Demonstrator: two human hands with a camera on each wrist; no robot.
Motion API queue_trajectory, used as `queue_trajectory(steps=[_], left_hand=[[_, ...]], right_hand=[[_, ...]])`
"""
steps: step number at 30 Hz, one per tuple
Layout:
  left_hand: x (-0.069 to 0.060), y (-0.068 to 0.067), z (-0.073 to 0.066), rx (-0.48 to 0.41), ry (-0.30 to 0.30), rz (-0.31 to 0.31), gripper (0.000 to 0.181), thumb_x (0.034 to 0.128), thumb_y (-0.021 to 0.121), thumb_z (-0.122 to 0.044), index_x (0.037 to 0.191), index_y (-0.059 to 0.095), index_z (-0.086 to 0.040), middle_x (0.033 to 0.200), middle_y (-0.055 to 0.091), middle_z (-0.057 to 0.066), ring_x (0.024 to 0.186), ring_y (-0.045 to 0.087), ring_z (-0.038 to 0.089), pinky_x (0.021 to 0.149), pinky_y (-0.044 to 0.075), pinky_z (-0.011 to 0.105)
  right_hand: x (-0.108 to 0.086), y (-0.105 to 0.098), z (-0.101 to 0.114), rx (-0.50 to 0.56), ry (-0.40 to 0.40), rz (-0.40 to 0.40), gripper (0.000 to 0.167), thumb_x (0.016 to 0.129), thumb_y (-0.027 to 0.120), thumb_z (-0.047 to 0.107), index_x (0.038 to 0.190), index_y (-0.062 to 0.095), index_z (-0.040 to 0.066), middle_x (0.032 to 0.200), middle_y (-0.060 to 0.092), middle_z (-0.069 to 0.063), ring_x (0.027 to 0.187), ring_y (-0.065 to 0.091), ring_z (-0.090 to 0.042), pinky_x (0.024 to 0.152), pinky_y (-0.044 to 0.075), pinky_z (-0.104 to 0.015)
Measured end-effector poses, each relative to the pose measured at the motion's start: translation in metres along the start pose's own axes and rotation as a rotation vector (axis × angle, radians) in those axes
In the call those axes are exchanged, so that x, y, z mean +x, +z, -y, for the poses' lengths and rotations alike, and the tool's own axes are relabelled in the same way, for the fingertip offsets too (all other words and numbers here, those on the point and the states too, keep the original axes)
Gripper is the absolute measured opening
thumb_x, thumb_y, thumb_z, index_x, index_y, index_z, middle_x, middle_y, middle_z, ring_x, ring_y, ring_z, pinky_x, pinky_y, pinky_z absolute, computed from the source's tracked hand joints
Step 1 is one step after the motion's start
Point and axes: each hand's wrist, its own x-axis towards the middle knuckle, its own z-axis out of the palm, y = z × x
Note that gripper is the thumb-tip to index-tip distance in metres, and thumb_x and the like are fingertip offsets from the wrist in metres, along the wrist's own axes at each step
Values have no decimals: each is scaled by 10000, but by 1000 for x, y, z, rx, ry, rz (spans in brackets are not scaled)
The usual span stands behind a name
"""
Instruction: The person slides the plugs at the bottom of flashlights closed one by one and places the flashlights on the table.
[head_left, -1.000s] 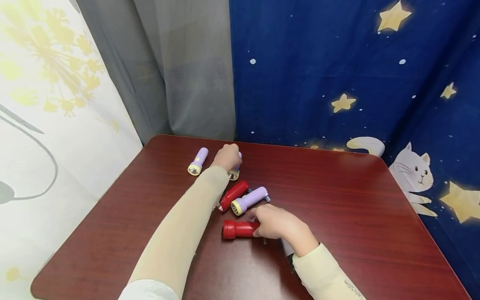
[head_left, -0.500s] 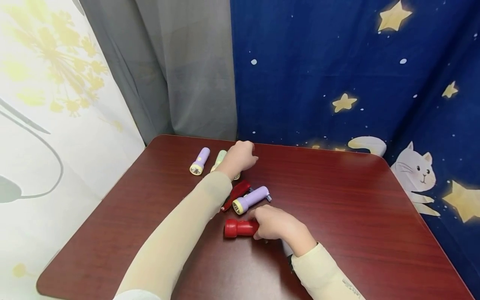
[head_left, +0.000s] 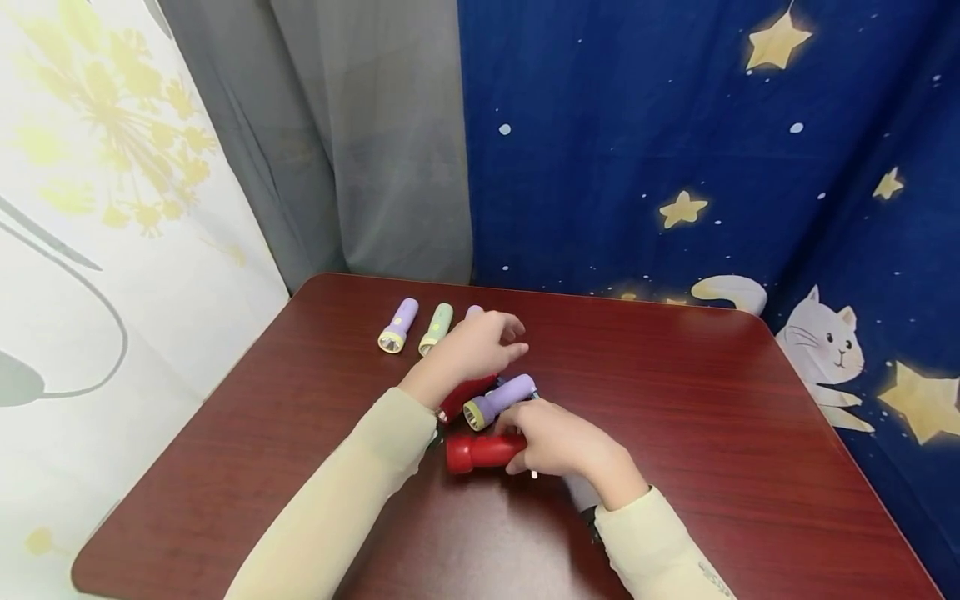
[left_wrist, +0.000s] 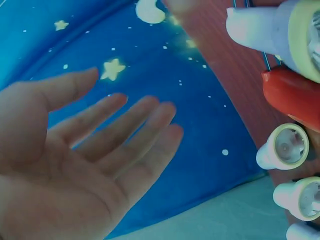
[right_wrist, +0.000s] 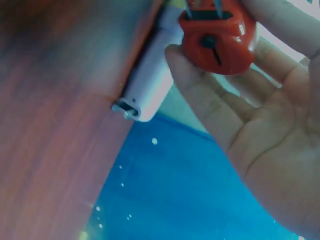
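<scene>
A red flashlight (head_left: 480, 452) lay sideways near the middle of the table, its wide head toward my left. My right hand (head_left: 566, 442) gripped its rear end between thumb and fingers; I could not tell whether it touched the tabletop. Just beyond it, a lavender flashlight (head_left: 501, 400) with a yellow rim lay at a slant, beside a second red flashlight (head_left: 461, 400) partly hidden by my left arm. My left hand (head_left: 480, 343) was just past these two, its fingers apart. Farther off, toward my left, stretched a row: a purple flashlight (head_left: 399, 325), a pale green flashlight (head_left: 437, 327) and another purple one (head_left: 474, 311), mostly covered by that hand. All were on a dark reddish wooden table (head_left: 675, 392). Behind hung a grey curtain (head_left: 397, 150) and a blue curtain (head_left: 585, 167) printed with stars and a white cat.
</scene>
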Motion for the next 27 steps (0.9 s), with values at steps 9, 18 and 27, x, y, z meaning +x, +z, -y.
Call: queue_trajectory(steps=[9,18,27], left_hand=[[-43,7,11,-199,160,255,566,1121,508,-363,1643,394,-177,1585,570,87,1458,556,232,1261,407,465],[-65,16,27,-304,171,217,523,1112,544,-262,1619,435,-196,1401,682,29,1174,660,138,1045,539,347],[-75,22,23,-521,81,48,550,1037,655,-103,1566,510,-131,1347,701,111,1161,689,225,978,607,361]], right_hand=[[-11,-20,-2,-41,-81,-192,392,833,911,140,1187,745,121,1190,745,21,1127,679,-179,1024,571,-400],[-17,-25,-5,-166,-320,-449,321,843,848,-6,1120,764,132,1152,718,28,1123,626,-167,973,580,-326],[-15,-28,-2,-144,-392,-553,417,851,817,-27,1236,743,116,1313,675,-54,1291,563,-242,1082,550,-410]])
